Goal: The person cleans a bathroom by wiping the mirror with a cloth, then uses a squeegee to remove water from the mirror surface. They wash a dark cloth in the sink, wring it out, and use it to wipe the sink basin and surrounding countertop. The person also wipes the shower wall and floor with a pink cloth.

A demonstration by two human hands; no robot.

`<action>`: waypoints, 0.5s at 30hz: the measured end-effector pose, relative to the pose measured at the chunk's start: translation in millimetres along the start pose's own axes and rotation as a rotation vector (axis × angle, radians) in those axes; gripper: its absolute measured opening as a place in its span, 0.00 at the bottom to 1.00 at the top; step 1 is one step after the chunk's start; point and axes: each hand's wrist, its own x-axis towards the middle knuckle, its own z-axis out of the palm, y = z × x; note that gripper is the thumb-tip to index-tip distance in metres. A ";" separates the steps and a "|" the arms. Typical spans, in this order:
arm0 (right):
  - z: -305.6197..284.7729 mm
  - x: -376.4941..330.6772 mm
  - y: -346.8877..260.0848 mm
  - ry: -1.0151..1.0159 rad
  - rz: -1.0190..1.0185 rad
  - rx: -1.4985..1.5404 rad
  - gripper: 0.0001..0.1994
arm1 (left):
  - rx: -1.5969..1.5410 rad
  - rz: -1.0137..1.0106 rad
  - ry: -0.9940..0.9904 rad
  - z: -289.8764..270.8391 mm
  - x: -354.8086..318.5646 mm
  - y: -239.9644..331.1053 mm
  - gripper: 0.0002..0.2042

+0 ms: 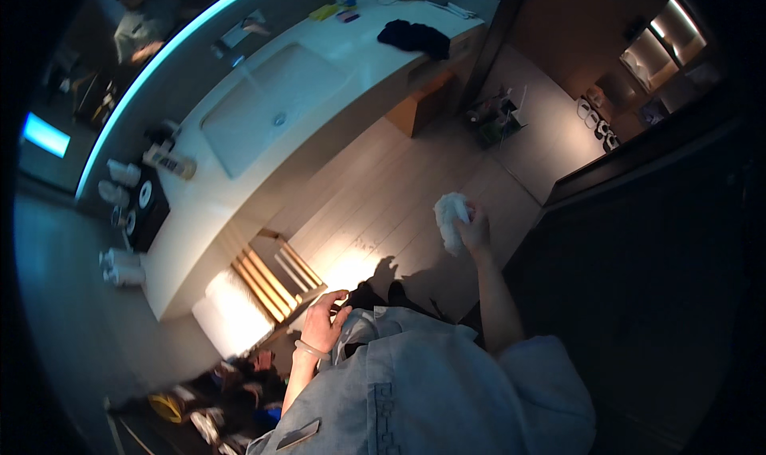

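Note:
My right hand (475, 230) is closed around a crumpled, fluffy white cloth (450, 220), held out over the floor to the right of the counter. The cloth hangs below the fingers and touches nothing else. Close to my body, my left hand (322, 321) is free, its fingers loosely bent and apart, with a pale bracelet (311, 350) round the wrist. It is nearest to a slatted wooden rack (267, 283), without visibly touching it. A white towel (231, 311) lies beside the slats, brightly lit.
A curved pale counter (263, 196) with a sunken basin (271, 108) runs along a lit mirror. On it are a dark cloth (413, 39), a yellow cloth (324, 12), and a toiletry tray (148, 212). A wire basket (496, 118) and several slippers (592, 118) are farther right. Cluttered items (211, 407) fill the lower left.

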 end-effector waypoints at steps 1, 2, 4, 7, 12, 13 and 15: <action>-0.9 17.5 1.3 0.006 0.017 -0.057 0.24 | 0.027 -0.012 -0.022 -3.3 24.9 -0.5 0.15; -4.0 35.2 2.9 0.012 0.034 -0.113 0.25 | 0.013 -0.021 -0.052 -5.7 49.6 -4.3 0.15; -11.3 67.1 4.2 0.001 0.089 -0.244 0.24 | 0.078 0.004 -0.088 -13.4 102.3 3.2 0.14; -35.0 118.9 9.8 0.041 0.110 -0.428 0.21 | 0.042 0.086 -0.149 -13.7 195.0 12.7 0.15; -72.1 202.7 44.4 0.150 0.090 -0.616 0.19 | 0.072 0.267 -0.183 -8.6 343.8 72.7 0.14; -75.8 224.0 55.3 0.180 0.091 -0.651 0.18 | 0.069 0.272 -0.206 -3.0 370.7 84.8 0.15; -85.9 266.9 42.9 0.192 0.231 -0.592 0.18 | 0.072 0.270 -0.205 13.2 420.4 111.0 0.15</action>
